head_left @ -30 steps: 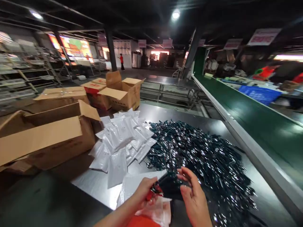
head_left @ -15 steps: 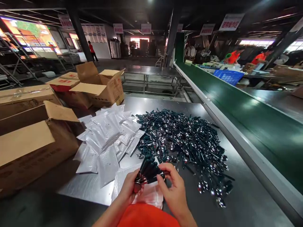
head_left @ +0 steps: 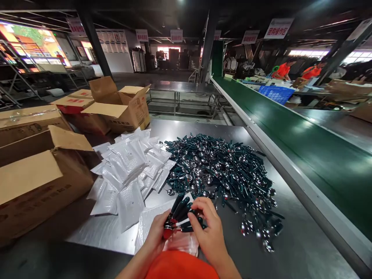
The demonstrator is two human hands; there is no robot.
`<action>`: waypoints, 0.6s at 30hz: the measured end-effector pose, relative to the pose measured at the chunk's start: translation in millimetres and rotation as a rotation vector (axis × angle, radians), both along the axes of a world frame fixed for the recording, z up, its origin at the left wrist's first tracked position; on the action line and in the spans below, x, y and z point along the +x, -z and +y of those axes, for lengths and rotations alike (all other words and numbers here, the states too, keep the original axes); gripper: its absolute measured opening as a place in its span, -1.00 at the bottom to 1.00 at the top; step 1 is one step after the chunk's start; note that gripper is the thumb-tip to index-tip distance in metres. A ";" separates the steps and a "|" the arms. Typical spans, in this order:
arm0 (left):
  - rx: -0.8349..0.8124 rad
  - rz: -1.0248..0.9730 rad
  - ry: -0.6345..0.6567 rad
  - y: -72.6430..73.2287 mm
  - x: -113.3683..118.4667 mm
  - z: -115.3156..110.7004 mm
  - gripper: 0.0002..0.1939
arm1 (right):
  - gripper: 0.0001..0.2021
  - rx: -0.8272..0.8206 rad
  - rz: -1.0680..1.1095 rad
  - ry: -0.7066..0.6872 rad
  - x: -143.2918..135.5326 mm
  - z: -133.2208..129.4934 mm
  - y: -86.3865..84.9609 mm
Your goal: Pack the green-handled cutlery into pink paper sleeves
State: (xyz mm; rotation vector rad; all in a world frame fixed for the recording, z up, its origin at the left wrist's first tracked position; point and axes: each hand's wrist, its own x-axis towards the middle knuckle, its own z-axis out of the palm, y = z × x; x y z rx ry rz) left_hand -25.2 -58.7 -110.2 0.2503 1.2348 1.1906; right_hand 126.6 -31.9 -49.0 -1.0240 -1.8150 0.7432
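My left hand [head_left: 158,229] is closed around a bunch of spoons [head_left: 180,209], their shiny bowls low by the palm and the dark green handles fanned up and to the right. At the handle side is my right hand [head_left: 209,224], thumb and fingers bent together on some of the handles; its fingertips partly hide them. Under both hands lie flat white bubble mailers [head_left: 142,228]. Beyond them spreads a big heap of loose spoons [head_left: 221,166] with the same dark handles and steel bowls.
Filled white mailers [head_left: 129,159] are piled left of the heap on the metal table [head_left: 95,234]. Open cardboard boxes [head_left: 72,178] stand along the left. A green conveyor belt [head_left: 279,124] runs along the right side. Two people in orange work at the far right near a blue basket [head_left: 274,94].
My right hand has moved slightly left and in onto the handles, which are spread more apart in my left hand. The view has shifted a little.
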 end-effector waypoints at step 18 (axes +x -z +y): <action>-0.008 -0.041 0.005 -1.1 1.4 -1.5 -0.52 | -0.90 -0.077 -0.098 0.017 3.0 3.8 0.0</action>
